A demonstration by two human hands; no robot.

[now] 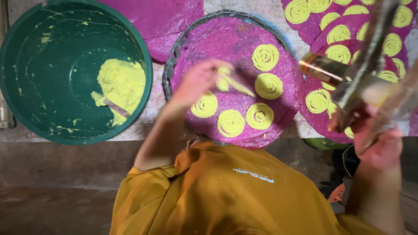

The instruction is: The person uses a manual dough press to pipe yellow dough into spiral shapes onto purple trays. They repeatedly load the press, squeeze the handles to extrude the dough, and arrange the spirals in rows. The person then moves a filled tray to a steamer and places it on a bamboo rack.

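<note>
Yellow dough spirals (260, 115) are being laid on a round magenta-covered tray (237, 43), five coiled there so far. A lump of yellow dough (224, 80) is pinched in the left hand (198, 80) over the tray's middle, blurred. The right hand (378, 139) is closed around a metal press (348, 78) held above the right edge. More dough (122, 85) sits in the green tub (26, 109) at far left. Judged from this, pressing is in hand; next, the press would need steady circling over a bare patch.
</note>
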